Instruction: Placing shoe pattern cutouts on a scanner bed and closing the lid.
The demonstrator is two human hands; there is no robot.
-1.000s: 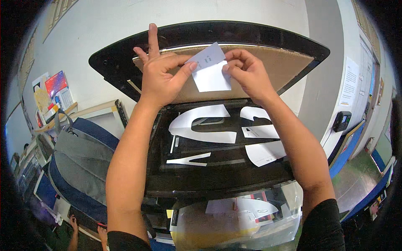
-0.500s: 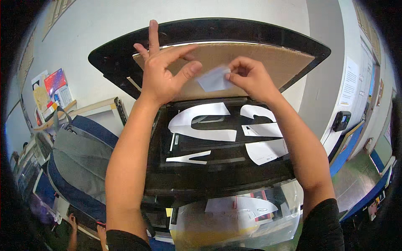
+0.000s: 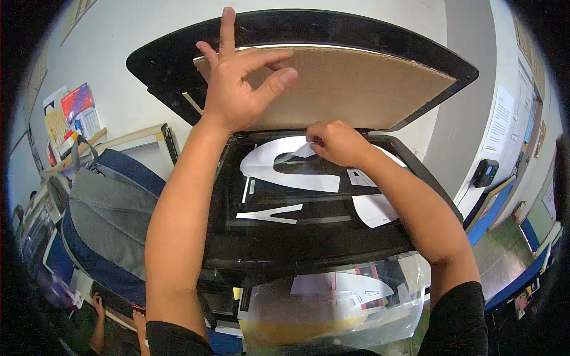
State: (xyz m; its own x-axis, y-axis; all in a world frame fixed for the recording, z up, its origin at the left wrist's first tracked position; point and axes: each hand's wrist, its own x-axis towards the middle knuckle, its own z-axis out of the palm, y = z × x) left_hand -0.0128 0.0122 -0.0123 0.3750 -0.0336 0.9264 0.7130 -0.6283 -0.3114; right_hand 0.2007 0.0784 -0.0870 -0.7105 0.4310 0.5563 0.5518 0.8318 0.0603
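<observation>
lowered since earlier frame: right hand (image 3: 337, 143). nearest on dark scanner bed (image 3: 285, 242), forked white paper (image 3: 250, 216); beyond, u-shaped white paper (image 3: 255, 163), right hand at its far arm, fingers curled, whether pinching anything cannot tell. left hand (image 3: 234, 89) spread, holding nothing, before raised black lid (image 3: 356, 31).

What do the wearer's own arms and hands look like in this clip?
The left sleeve and right sleeve are short and plain black. Below them, the left forearm and right forearm are bare. The left grip and right grip are ungloved; no watch or ring shows.
</observation>
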